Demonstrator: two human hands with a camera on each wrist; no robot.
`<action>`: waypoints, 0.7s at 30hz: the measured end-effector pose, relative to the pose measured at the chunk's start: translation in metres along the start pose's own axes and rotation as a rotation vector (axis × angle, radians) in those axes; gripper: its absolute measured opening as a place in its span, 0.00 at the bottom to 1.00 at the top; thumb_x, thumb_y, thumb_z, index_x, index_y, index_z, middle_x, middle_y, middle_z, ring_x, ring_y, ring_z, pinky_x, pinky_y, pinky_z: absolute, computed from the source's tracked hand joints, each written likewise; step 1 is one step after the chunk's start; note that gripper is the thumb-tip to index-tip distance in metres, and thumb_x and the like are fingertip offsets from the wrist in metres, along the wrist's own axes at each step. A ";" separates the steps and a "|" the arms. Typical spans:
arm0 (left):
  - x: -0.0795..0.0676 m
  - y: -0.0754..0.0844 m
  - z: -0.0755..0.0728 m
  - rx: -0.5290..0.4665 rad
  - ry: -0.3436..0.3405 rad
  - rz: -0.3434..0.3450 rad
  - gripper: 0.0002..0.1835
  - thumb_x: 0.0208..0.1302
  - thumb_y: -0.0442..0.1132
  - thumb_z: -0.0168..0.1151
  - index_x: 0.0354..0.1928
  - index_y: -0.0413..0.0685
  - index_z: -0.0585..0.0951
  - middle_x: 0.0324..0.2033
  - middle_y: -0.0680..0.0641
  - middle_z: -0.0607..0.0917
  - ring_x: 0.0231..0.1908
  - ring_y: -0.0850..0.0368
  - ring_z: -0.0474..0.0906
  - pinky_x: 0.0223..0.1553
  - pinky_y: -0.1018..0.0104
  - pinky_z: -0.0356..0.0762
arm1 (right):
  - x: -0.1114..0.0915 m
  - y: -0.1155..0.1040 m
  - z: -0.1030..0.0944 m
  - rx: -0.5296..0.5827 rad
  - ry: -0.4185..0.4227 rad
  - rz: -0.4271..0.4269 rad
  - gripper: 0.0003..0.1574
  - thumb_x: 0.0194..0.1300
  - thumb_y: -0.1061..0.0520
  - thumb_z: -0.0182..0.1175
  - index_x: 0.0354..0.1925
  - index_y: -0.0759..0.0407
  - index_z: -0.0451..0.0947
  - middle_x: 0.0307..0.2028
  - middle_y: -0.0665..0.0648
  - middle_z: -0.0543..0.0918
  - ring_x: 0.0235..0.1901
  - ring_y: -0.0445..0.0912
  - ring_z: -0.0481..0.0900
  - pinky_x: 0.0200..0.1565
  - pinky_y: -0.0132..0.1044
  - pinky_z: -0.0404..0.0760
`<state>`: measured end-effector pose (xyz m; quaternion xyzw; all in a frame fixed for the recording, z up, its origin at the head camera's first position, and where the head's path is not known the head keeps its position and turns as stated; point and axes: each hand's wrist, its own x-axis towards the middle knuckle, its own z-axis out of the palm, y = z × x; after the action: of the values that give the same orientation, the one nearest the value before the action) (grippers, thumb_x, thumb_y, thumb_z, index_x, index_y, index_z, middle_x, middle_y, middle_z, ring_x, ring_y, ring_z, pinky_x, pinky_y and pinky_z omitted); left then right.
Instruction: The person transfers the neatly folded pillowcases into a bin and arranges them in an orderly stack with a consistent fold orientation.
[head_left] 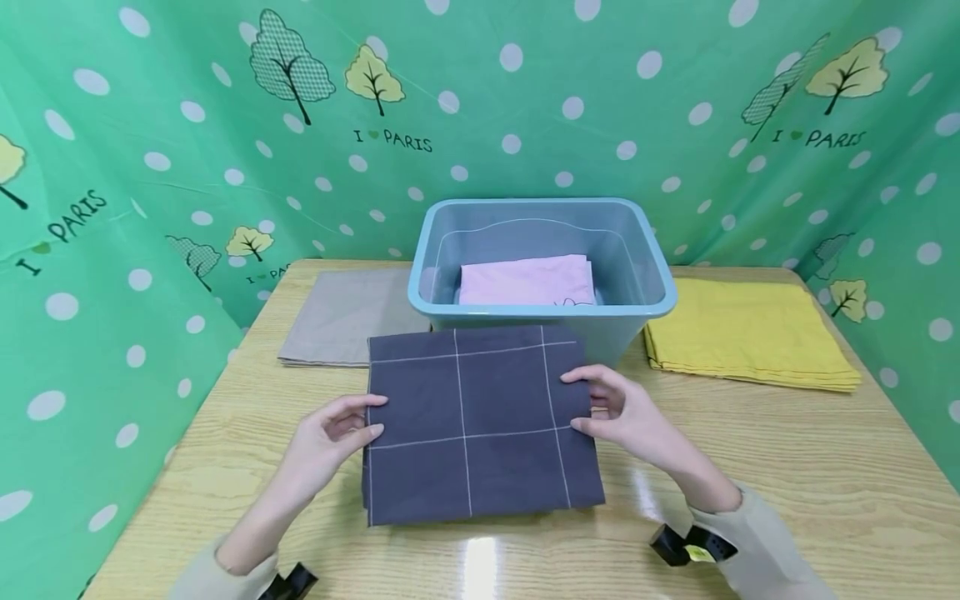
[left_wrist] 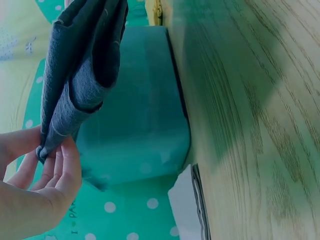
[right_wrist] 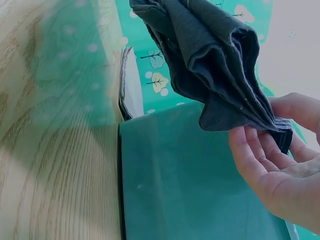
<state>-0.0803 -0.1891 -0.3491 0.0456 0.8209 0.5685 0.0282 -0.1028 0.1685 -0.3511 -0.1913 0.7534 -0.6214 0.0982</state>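
Observation:
A folded dark grey cloth with thin white grid lines is held up off the table, in front of a blue bin. My left hand pinches its left edge between thumb and fingers. On the opposite edge, my right hand grips it the same way. Both wrist views show the folded layers of the cloth hanging loosely open at the underside, above the wood. Inside the blue plastic bin lies a folded pink cloth; its lower part is hidden by the bin's front wall.
A folded grey cloth lies on the wooden table left of the bin, partly behind the dark cloth. To the bin's right is a folded yellow cloth. A green polka-dot curtain hangs behind and along both sides.

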 end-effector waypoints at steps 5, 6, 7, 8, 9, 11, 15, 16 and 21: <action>0.002 0.002 0.002 0.024 0.022 0.031 0.17 0.54 0.40 0.62 0.47 0.44 0.78 0.34 0.51 0.77 0.33 0.63 0.72 0.36 0.72 0.73 | -0.002 0.000 -0.003 -0.001 0.025 -0.041 0.27 0.51 0.71 0.60 0.51 0.66 0.67 0.38 0.62 0.76 0.35 0.44 0.77 0.35 0.36 0.79; 0.003 0.003 0.002 0.029 0.026 0.037 0.17 0.54 0.40 0.62 0.47 0.45 0.78 0.35 0.51 0.77 0.33 0.63 0.73 0.37 0.72 0.74 | -0.002 0.000 -0.003 -0.001 0.028 -0.044 0.27 0.51 0.71 0.60 0.51 0.65 0.67 0.37 0.61 0.76 0.35 0.44 0.77 0.35 0.36 0.79; 0.003 0.004 0.002 0.030 0.029 0.042 0.17 0.54 0.40 0.62 0.47 0.45 0.78 0.35 0.51 0.77 0.33 0.63 0.73 0.37 0.72 0.74 | -0.002 -0.001 -0.004 -0.004 0.031 -0.050 0.27 0.51 0.71 0.60 0.51 0.65 0.67 0.37 0.60 0.76 0.35 0.43 0.77 0.35 0.36 0.79; 0.004 0.005 0.002 0.035 0.031 0.048 0.17 0.54 0.40 0.62 0.47 0.45 0.78 0.36 0.51 0.77 0.33 0.63 0.73 0.37 0.73 0.74 | -0.003 -0.001 -0.005 0.000 0.031 -0.061 0.27 0.51 0.71 0.60 0.51 0.66 0.66 0.37 0.60 0.77 0.35 0.44 0.78 0.35 0.36 0.79; 0.004 0.007 0.002 0.036 0.033 0.054 0.17 0.54 0.40 0.62 0.47 0.45 0.78 0.36 0.51 0.77 0.33 0.63 0.73 0.38 0.73 0.74 | -0.003 -0.002 -0.005 0.003 0.034 -0.066 0.27 0.51 0.71 0.60 0.51 0.66 0.66 0.37 0.59 0.77 0.36 0.44 0.78 0.35 0.36 0.79; 0.006 0.009 0.002 0.040 0.036 0.068 0.17 0.54 0.40 0.62 0.47 0.46 0.78 0.36 0.51 0.78 0.34 0.63 0.73 0.38 0.73 0.74 | -0.003 -0.004 -0.007 0.004 0.041 -0.088 0.27 0.51 0.72 0.59 0.51 0.66 0.66 0.38 0.57 0.77 0.36 0.44 0.78 0.35 0.36 0.79; 0.010 0.013 0.001 0.035 0.042 0.100 0.17 0.55 0.39 0.62 0.47 0.45 0.78 0.35 0.51 0.78 0.34 0.63 0.73 0.38 0.74 0.74 | -0.003 -0.010 -0.010 0.003 0.061 -0.120 0.27 0.50 0.73 0.59 0.51 0.67 0.66 0.38 0.53 0.78 0.37 0.44 0.78 0.35 0.34 0.79; 0.012 0.014 0.001 0.036 0.045 0.102 0.17 0.55 0.40 0.62 0.47 0.46 0.78 0.35 0.51 0.78 0.34 0.63 0.73 0.38 0.74 0.74 | -0.003 -0.011 -0.012 0.003 0.066 -0.127 0.27 0.50 0.73 0.59 0.50 0.67 0.67 0.38 0.53 0.78 0.37 0.44 0.78 0.35 0.34 0.79; 0.020 0.020 0.004 0.021 0.048 0.087 0.17 0.54 0.42 0.62 0.48 0.48 0.78 0.40 0.52 0.77 0.36 0.63 0.73 0.40 0.74 0.73 | -0.001 -0.016 -0.018 0.022 0.096 -0.137 0.27 0.50 0.74 0.59 0.51 0.65 0.68 0.38 0.51 0.78 0.37 0.44 0.79 0.35 0.32 0.78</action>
<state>-0.0990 -0.1765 -0.3312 0.0678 0.8244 0.5616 -0.0167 -0.1065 0.1826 -0.3318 -0.2112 0.7354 -0.6435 0.0213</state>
